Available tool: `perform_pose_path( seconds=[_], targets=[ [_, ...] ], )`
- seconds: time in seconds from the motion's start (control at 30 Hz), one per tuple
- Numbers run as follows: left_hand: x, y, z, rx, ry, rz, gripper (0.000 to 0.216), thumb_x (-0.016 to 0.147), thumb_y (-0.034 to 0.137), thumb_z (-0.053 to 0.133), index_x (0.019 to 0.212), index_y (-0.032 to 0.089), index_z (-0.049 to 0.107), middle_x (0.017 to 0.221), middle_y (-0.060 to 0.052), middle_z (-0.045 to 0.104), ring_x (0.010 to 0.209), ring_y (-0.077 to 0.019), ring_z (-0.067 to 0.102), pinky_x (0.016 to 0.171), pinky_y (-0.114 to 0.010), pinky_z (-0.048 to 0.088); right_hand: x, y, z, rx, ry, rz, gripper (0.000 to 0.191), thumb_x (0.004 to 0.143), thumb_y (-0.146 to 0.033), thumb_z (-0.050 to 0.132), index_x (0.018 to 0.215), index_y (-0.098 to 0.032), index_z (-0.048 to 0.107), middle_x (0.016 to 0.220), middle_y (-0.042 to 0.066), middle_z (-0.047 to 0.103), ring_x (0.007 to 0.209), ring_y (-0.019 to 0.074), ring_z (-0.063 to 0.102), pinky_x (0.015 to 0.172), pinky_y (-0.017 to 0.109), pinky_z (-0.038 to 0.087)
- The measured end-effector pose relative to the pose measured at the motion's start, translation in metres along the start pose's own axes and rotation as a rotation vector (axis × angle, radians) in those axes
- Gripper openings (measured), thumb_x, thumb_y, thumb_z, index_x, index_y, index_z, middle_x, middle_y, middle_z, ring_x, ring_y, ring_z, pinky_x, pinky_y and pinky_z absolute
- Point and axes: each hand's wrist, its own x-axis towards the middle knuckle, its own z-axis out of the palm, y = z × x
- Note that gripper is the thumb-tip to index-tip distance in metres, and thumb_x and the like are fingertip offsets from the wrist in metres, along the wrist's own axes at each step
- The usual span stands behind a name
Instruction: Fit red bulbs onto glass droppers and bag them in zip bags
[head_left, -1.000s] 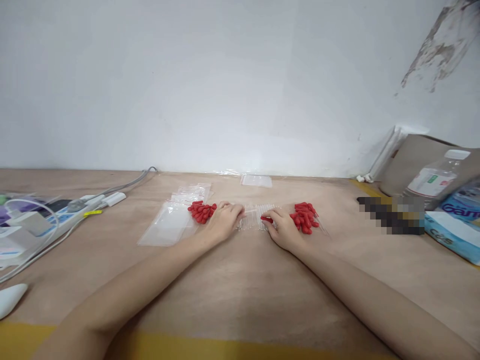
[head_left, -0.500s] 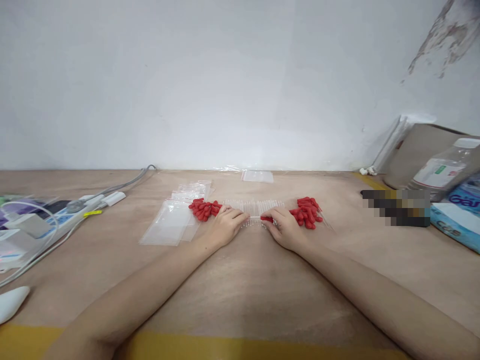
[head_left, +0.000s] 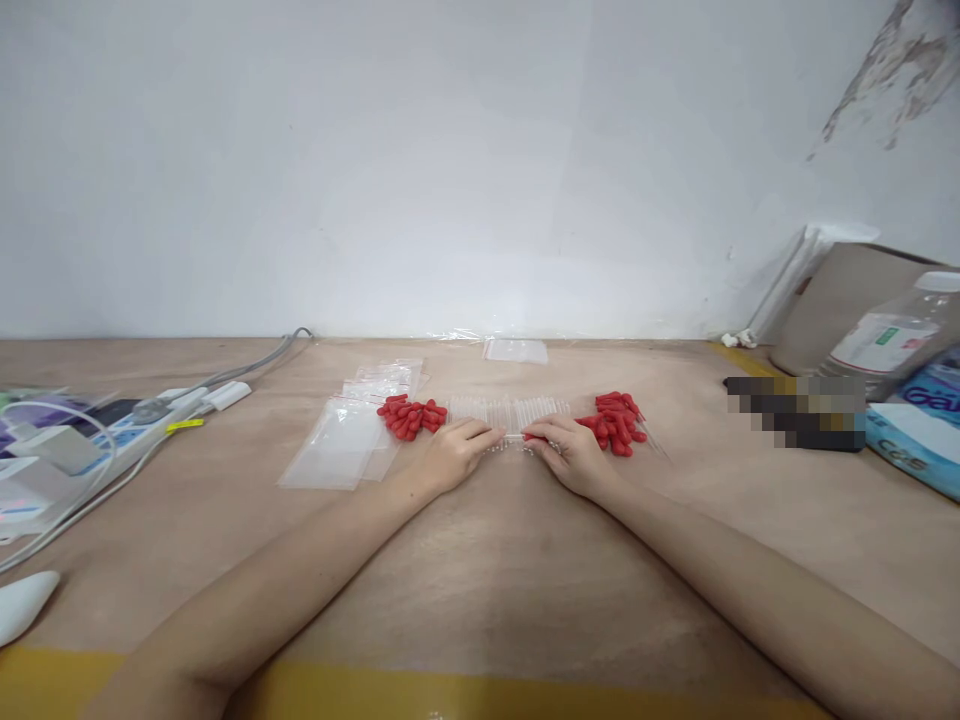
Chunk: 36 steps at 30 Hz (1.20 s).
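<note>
slim clear tube [head_left: 514,437] and red bulb [head_left: 529,436], each in a pinch

both sit at the near edge of the row of clear tubes [head_left: 544,408]. the left hand [head_left: 461,448] appears to have its fingertips together on the tube's left end; the right hand [head_left: 574,455] is clamped on the bulb, its fingers hiding most of it. the tube looks light, stiff and smooth, probably slippery and, if glass, easily snapped: a gentle pinch close to the end, with no sideways load, seems safest. the bulb looks rubbery and yielding, so its body should take a firmer squeeze. just left of the row lies a heap of red bulbs [head_left: 409,418], with plastic bags [head_left: 322,450] beyond; to its right, a second red heap [head_left: 619,425] on the worktop [head_left: 480,580].
</note>
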Motion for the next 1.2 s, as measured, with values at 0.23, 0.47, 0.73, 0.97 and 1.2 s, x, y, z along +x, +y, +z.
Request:
perform_pose_path(
  seconds=[0.23,0.47,0.73,0.97,1.2],
  targets=[
    [0.0,-0.004,0.001,-0.009,-0.002,0.072,0.032,0.084,0.006,0.036,0.106,0.017,0.057,0.087,-0.005,0.062,0.077,-0.0129,0.058,0.068,-0.024,0.049,0.0,-0.003,-0.004,-0.057,-0.05,-0.085,0.015,0.086,-0.026,0.046,0.084,-0.02,0.06,0.074,0.005,0.063,0.071,0.0165,0.054,0.066,0.031,0.044],
    [-0.001,-0.005,0.007,-0.001,-0.017,0.136,0.032,0.085,0.006,0.034,0.106,0.014,0.056,0.08,-0.006,0.06,0.075,-0.0142,0.056,0.067,-0.026,0.048,-0.002,-0.002,-0.002,-0.125,-0.098,-0.149,0.014,0.085,-0.025,0.046,0.082,-0.019,0.058,0.072,0.006,0.06,0.071,0.0174,0.051,0.068,0.032,0.042],
    [0.001,0.004,0.007,-0.025,-0.039,0.037,0.027,0.09,0.017,0.035,0.105,0.017,0.057,0.083,-0.005,0.06,0.078,-0.014,0.056,0.07,-0.026,0.048,0.001,0.002,-0.002,-0.175,-0.168,-0.134,0.016,0.086,-0.028,0.045,0.085,-0.018,0.058,0.075,0.007,0.06,0.075,0.0184,0.052,0.069,0.033,0.039],
    [0.003,0.003,0.003,-0.009,0.02,-0.021,0.023,0.089,0.028,0.043,0.094,0.016,0.062,0.075,-0.003,0.062,0.073,-0.014,0.056,0.066,-0.025,0.046,-0.001,0.005,-0.005,-0.229,-0.161,-0.057,0.015,0.084,-0.03,0.05,0.084,-0.019,0.06,0.076,0.005,0.063,0.076,0.0184,0.052,0.07,0.033,0.038],
    [0.002,0.005,0.004,0.006,0.004,0.011,0.025,0.09,0.025,0.04,0.087,0.016,0.063,0.071,-0.004,0.058,0.071,-0.0138,0.053,0.066,-0.025,0.044,0.0,0.004,-0.001,-0.182,-0.18,-0.16,0.016,0.086,-0.025,0.045,0.083,-0.017,0.059,0.074,0.007,0.059,0.073,0.0179,0.049,0.068,0.032,0.042]
  ],
)
